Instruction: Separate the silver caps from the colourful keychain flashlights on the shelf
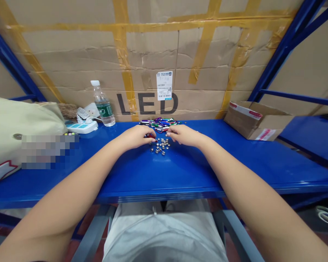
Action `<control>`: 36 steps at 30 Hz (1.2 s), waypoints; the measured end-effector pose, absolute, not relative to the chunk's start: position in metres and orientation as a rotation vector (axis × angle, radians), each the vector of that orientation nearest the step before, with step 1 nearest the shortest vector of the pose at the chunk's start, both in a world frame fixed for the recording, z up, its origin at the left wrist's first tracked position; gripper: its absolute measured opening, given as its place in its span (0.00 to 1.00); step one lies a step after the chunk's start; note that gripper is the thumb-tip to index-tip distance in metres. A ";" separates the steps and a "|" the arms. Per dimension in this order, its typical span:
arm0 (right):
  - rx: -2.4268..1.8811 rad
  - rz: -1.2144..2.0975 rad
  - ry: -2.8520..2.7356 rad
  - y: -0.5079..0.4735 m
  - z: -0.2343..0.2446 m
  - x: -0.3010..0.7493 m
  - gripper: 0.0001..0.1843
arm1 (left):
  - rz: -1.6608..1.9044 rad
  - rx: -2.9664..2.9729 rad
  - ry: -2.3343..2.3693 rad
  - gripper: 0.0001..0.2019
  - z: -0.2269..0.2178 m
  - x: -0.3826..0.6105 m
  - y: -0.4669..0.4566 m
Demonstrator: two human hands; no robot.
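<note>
Both my hands rest on a blue shelf [158,171] at its middle. My left hand [138,135] is curled, its fingertips pinched on a small red item whose shape I cannot make out. My right hand [182,134] is curled too, fingertips down at the edge of a scatter of small silver button-like pieces [160,145]. Just behind the hands lies a pile of thin colourful pen-like sticks [160,123], purple, green, blue and red.
A water bottle [103,104] stands at the back left beside a white power strip [82,126]. A cream bag [19,134] fills the left end. An open cardboard box [255,120] sits at the right. Taped cardboard [164,54] closes the back; blue posts [278,51] flank it.
</note>
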State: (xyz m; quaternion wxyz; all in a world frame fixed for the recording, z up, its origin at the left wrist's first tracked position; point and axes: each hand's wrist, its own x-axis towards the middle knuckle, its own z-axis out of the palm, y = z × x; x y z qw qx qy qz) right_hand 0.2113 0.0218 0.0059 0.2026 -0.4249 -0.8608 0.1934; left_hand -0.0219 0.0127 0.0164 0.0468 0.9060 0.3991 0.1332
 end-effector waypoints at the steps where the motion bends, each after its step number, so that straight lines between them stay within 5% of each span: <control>1: -1.197 0.543 -2.405 0.022 0.006 0.211 0.10 | 0.423 2.778 1.214 0.12 0.019 -0.023 0.013; 10: -1.018 0.361 -2.494 0.009 0.004 0.195 0.06 | 0.349 2.576 1.505 0.15 0.028 -0.062 0.026; 22: -0.864 0.235 -2.702 -0.022 0.001 0.163 0.08 | 0.258 2.312 1.314 0.16 0.025 -0.086 0.039; 36: -0.953 0.258 -2.411 0.000 0.010 0.190 0.08 | 0.716 1.678 0.728 0.17 0.028 -0.083 0.023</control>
